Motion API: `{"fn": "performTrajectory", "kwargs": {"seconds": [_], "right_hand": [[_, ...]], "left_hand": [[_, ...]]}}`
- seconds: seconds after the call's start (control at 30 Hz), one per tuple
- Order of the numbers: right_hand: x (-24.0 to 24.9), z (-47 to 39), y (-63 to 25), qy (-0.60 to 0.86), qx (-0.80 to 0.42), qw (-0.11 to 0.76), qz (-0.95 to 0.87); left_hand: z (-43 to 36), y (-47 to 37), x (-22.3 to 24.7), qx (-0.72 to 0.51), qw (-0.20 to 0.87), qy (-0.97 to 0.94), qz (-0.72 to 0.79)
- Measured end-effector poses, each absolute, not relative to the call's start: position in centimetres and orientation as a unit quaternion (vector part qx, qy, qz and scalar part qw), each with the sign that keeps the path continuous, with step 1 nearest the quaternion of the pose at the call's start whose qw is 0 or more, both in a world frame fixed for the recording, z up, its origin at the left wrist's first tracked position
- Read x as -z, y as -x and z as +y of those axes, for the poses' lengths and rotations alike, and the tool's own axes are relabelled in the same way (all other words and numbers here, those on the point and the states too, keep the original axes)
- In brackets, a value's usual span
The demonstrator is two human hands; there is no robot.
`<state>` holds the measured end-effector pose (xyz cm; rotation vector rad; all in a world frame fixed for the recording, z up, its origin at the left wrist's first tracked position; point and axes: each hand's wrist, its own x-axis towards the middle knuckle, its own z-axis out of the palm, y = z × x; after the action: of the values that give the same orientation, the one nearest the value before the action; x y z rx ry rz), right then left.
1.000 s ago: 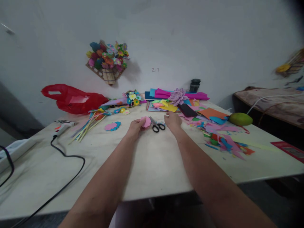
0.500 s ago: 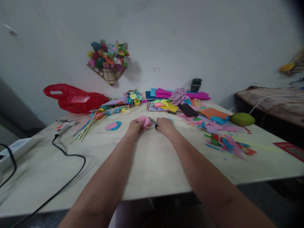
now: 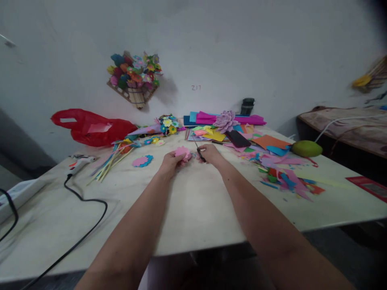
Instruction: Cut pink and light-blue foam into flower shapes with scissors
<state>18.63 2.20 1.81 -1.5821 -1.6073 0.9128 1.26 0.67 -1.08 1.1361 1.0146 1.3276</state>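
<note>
Between the fingers of my left hand [image 3: 171,162] is a pink scalloped flower cutout [image 3: 182,153], held up just above the table. My right hand [image 3: 211,154] is closed round the dark handles of a pair of scissors [image 3: 199,154]; their thin blade points up and away, apart from the cutout. To the left of my left hand, a pink scalloped disc [image 3: 139,162] lies partly over a blue one [image 3: 148,160] on the white table [image 3: 193,209].
At left are a glue gun [image 3: 82,164] with a black cord, a power strip [image 3: 19,197], paper-covered sticks [image 3: 113,163] and a red plastic bag [image 3: 93,129]. Rightward lie colored scraps [image 3: 292,181], a dark phone [image 3: 238,139], a purple flower [image 3: 226,121] and a green mango [image 3: 306,148].
The scissors have come away from the pink cutout and swung to point more upward. My left hand still holds the cutout. The whole view has shifted slightly.
</note>
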Motion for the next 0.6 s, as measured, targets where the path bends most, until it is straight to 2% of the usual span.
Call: {"fn": "performTrajectory", "kwargs": {"seconds": [0.1,0.27,0.6], "right_hand": [[-2.08,1.75,-18.50,0.551,-0.459,0.414,-0.560],[-2.25,1.65,-18.69,0.484,-0.492,0.478,-0.543],[-1.66,1.90,-18.20,0.429,-0.552,0.486,-0.524]], "left_hand": [[0.53,-1.24,1.01,-0.548,0.532,-0.486,0.425],[0.34,-1.16,1.02,-0.513,0.536,-0.510,0.435],[0.13,-1.30,0.79,-0.465,0.529,-0.561,0.435]]}}
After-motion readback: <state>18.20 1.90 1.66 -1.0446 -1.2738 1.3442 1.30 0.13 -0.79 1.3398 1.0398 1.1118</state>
